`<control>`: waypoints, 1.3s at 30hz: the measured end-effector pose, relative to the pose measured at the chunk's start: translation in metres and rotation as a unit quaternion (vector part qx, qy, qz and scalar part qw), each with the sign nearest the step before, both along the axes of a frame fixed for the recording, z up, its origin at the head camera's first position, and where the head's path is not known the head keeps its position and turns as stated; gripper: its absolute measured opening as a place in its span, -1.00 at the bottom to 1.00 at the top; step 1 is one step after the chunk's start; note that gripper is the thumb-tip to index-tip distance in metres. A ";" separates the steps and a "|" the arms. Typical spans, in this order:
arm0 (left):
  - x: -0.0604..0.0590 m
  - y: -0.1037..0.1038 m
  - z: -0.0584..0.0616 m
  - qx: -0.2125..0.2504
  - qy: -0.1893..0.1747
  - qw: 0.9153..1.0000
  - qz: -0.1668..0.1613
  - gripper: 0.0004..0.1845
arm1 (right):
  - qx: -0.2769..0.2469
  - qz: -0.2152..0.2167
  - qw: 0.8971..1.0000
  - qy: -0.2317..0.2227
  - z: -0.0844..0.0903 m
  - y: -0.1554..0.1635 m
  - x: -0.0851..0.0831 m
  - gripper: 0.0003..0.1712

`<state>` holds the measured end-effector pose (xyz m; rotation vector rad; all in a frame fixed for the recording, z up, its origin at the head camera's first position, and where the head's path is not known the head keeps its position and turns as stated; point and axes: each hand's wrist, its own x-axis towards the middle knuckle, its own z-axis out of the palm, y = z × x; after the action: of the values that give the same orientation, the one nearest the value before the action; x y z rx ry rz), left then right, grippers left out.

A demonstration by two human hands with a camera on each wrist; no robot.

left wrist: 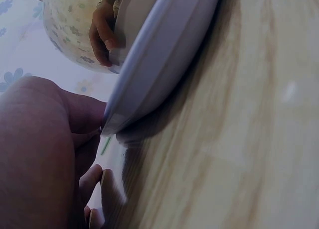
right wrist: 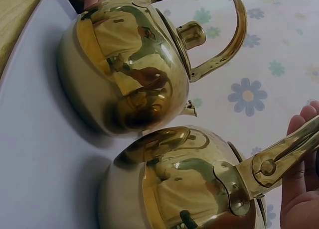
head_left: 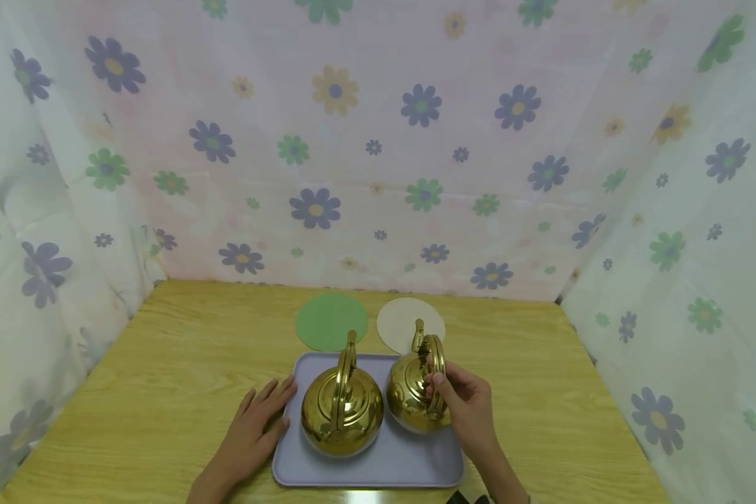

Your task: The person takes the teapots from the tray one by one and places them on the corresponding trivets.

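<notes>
Two shiny gold kettles are at a pale lilac tray [head_left: 409, 467]. The left kettle [head_left: 318, 423] stands on the tray with its arched handle upright. My right hand [head_left: 472, 406] grips the handle of the right kettle [head_left: 406, 395], thumb on the near side. In the right wrist view, fingers show behind that handle. Whether the right kettle's base touches the tray, I cannot tell. Along the tray's left edge lies my left hand [head_left: 255, 430], fingers extended, with fingertips touching the rim. The left wrist view shows this hand [left wrist: 45, 139] against the rim from the side.
Behind the tray, a green round mat [head_left: 330, 318] and a cream round mat [head_left: 400, 318] lie flat on the wooden table [head_left: 195, 336]. Flower-patterned cloth [head_left: 378, 126] hangs at the back and both sides. A small dark object [head_left: 460, 498] shows at the bottom edge.
</notes>
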<state>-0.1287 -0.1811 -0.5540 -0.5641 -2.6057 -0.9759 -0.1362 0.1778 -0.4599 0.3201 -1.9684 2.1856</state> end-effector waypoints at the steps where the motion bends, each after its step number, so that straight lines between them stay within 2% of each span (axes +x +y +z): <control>1: 0.000 0.000 0.000 -0.001 0.003 1.000 0.000 -0.43 | 0.000 0.001 1.000 0.001 0.000 0.000 -0.001 -0.66; 14: -0.001 0.000 0.001 0.003 -0.022 1.000 -0.002 -0.44 | -0.009 0.000 1.000 0.023 0.000 0.001 -0.008 -0.65; 26: -0.001 0.001 0.003 -0.001 -0.021 1.000 -0.001 -0.43 | -0.018 -0.006 1.000 0.021 -0.002 0.003 -0.013 -0.64; 39: 0.000 0.001 0.002 0.003 -0.022 1.000 0.001 -0.44 | -0.016 0.001 0.999 0.039 -0.001 0.005 -0.022 -0.63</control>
<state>-0.1283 -0.1798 -0.5524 -0.5446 -2.6399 -1.0074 -0.1587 0.1824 -0.4607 0.3970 -1.8926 2.1688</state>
